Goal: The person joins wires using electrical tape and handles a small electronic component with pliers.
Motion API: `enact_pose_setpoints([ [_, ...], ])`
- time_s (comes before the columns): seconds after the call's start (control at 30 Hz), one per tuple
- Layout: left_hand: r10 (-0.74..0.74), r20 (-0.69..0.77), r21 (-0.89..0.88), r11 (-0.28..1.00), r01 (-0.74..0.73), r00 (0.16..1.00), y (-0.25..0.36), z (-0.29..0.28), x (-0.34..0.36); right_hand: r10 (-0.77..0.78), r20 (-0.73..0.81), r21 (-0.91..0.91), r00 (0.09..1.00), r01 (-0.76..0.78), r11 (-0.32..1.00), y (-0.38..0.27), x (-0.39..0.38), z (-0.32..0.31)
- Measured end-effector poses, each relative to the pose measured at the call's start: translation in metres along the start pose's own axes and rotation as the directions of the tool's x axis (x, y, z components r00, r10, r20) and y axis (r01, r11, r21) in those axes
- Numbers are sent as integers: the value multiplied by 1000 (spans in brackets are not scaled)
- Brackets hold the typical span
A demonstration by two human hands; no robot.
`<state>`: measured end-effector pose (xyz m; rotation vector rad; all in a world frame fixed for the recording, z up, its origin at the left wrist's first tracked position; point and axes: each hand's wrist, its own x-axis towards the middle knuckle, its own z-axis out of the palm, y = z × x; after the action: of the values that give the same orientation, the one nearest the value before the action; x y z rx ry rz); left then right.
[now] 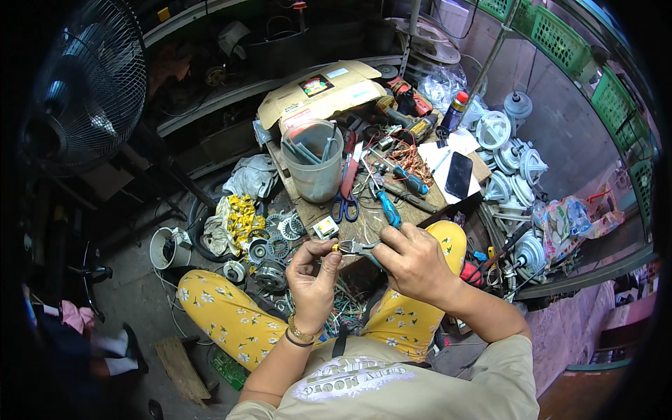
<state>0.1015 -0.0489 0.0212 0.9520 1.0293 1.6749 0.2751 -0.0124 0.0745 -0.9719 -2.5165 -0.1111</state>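
My left hand (313, 276) pinches a small yellow piece (337, 247) between thumb and finger; its exact kind is too small to tell. Wrapped around the handles of a pair of pliers (355, 247), my right hand (413, 262) brings their metal jaws up to the yellow piece. Both hands are above my lap, at the near edge of the cluttered wooden worktable (304, 208). Just beyond them lies a small white box-shaped part (325, 227) with yellow on it. A blue-handled tool (388, 208) and blue-handled scissors (344, 208) lie close by.
A translucent bucket (313, 183) of tools, power drills (422, 129), copper wire (411, 161), a spray can (455, 110) and a phone (458, 175) crowd the table. Metal rings (269, 274) and a white pail (168, 246) are left; white wheel-like parts (514, 171) right. A fan (84, 87) stands far left.
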Motion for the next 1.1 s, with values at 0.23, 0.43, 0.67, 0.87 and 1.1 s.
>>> enact_pose_setpoints([
  [0.23,96,335,652,695,-305,937,8,-8,9,3,-4,-20,1000,-3,1000,0,4,-9],
  [0.43,125,350,647,685,-336,928,16,-6,12,-12,7,3,1000,12,1000,0,-1,-13],
  [0.67,146,412,690,594,-413,899,18,-6,15,-31,-25,-39,999,30,999,2,-5,-14],
  [0.87,202,495,700,484,-525,845,18,-4,13,-56,-25,-143,998,52,988,4,-4,-21],
  [1.1,230,595,569,556,-606,770,16,-7,12,7,41,141,999,-12,990,1,-11,-28],
])
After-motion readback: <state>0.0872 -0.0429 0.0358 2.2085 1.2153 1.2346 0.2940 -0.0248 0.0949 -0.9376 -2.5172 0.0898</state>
